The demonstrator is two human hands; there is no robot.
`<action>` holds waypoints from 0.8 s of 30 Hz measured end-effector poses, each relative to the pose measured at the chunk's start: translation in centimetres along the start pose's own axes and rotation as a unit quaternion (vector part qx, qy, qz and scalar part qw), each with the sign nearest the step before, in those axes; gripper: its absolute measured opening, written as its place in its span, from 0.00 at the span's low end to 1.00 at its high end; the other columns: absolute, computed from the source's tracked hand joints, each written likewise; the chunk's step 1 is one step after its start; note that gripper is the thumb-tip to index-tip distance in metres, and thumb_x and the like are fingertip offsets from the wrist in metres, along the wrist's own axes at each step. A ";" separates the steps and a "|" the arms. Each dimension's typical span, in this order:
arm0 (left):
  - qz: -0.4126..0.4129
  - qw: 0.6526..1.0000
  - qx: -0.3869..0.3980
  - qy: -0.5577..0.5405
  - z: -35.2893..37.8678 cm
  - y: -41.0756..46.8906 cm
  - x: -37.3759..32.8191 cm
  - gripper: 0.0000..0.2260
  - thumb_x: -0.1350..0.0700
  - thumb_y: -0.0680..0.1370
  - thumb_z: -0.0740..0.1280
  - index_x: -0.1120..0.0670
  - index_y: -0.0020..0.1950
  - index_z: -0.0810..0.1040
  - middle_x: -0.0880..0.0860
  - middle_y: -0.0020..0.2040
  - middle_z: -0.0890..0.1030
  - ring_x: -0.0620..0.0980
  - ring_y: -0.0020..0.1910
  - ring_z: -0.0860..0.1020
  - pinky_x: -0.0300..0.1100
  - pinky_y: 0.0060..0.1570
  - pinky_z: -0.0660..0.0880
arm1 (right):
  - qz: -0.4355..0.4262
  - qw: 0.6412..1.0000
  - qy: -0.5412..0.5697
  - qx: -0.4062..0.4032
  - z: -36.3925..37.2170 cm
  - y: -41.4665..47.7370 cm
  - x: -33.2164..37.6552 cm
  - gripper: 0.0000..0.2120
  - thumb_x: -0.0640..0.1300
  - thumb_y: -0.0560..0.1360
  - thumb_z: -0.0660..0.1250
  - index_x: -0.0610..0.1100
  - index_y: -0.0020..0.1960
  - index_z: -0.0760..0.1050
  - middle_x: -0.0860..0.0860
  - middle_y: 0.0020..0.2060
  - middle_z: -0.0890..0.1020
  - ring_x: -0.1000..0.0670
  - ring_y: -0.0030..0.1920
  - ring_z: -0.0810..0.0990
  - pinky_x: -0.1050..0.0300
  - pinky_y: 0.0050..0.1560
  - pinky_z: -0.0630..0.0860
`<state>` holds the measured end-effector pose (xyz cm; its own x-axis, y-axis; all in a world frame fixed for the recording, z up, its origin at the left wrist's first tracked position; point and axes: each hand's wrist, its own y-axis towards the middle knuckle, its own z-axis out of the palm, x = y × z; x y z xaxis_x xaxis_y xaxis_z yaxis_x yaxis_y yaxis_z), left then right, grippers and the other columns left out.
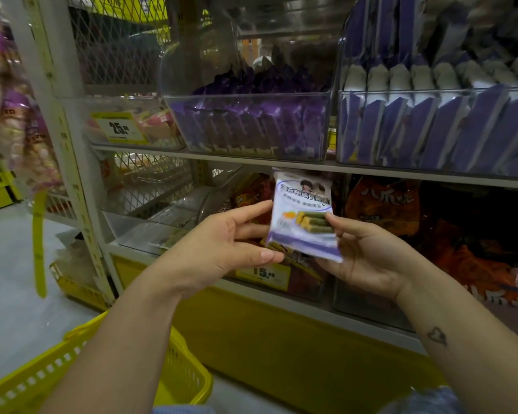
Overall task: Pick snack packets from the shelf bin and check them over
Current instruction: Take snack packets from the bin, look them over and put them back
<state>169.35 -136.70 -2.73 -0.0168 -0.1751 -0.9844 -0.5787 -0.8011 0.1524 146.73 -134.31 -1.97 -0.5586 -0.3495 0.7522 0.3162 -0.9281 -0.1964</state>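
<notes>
Purple-white snack packet (302,216) upright; fingers of left hand (231,246) pinch left edge, right hand (368,258) pinches right edge.

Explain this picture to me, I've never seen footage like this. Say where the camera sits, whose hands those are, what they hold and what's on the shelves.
There is no machine here. The camera is worn on a person's head and looks forward and down, so the two arms reaching in are that person's own. The left hand and the right hand together hold one small packet. It is white and purple with a picture of green rolls, and its front is turned toward the camera, as if being checked. Behind it stands a shop shelf. In clear bins on the upper level are dark purple packets and, to their right, purple-and-white packets. Below lie orange bags. A yellow basket shows at the lower left.
</notes>
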 end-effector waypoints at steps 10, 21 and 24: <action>0.003 0.989 -0.145 -0.007 1.3 0.7 0.7 0.21 0.44 0.66 0.73 0.53 0.54 0.80 0.50 0.45 0.86 0.50 0.44 0.85 0.37 0.39 0.80 | -0.032 0.998 -0.003 -0.046 -0.2 0.8 -0.5 0.13 0.43 0.79 0.60 0.35 0.55 0.77 0.38 0.48 0.84 0.43 0.42 0.86 0.52 0.38 0.84; 0.020 0.968 -0.248 -0.034 1.3 1.7 2.3 0.08 0.65 0.76 0.69 0.52 0.49 0.79 0.48 0.39 0.86 0.44 0.39 0.84 0.35 0.39 0.79 | -0.005 1.000 -0.021 -0.009 0.1 1.4 -1.6 0.18 0.38 0.70 0.63 0.34 0.58 0.75 0.36 0.54 0.82 0.41 0.50 0.85 0.46 0.49 0.82; 0.051 0.972 -0.220 -0.065 1.3 1.8 2.1 0.10 0.66 0.77 0.67 0.52 0.53 0.78 0.49 0.43 0.86 0.44 0.41 0.84 0.36 0.41 0.79 | 0.007 0.999 0.040 0.004 0.3 1.2 -1.6 0.15 0.36 0.70 0.62 0.32 0.54 0.77 0.34 0.55 0.81 0.39 0.50 0.84 0.42 0.49 0.81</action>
<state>167.24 -137.78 -4.69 -0.1757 -0.2154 -0.9606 -0.1640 -0.9557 0.2443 148.20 -134.87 -3.22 -0.6135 -0.3713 0.6970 0.3303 -0.9223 -0.2007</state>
